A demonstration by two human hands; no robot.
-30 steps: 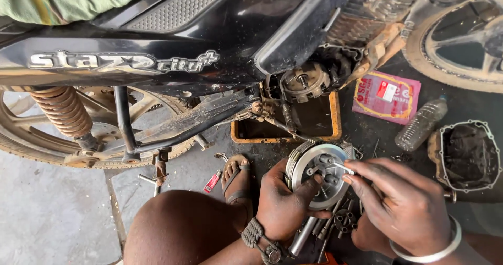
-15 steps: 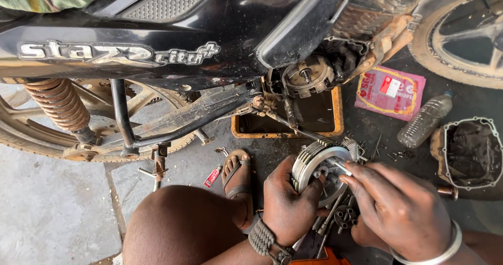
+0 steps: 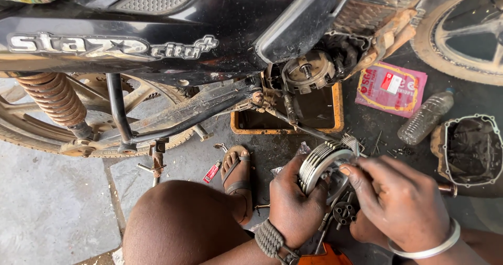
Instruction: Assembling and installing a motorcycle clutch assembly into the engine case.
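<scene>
Below the motorcycle's open engine (image 3: 306, 72), over the oily floor (image 3: 57, 202): left hand (image 3: 293, 202) closed around the rim of a round clutch pack (image 3: 320, 163), held tilted on edge. Right hand (image 3: 401, 202) fingers curled, fingertips (image 3: 347, 172) pressed against its face. Orange drain tray (image 3: 338, 113) just behind; engine cover (image 3: 469, 150) and plastic bottle (image 3: 424, 117) to the right.

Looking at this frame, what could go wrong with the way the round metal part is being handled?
The left hand grips the stacked metal disc pack from one side only while the right hand works at its face; the plates might slip apart and drop. Small loose parts lie on the dirty ground just below, so grit may get in or pieces be lost. The oil tray sits close by and could be knocked.
</scene>
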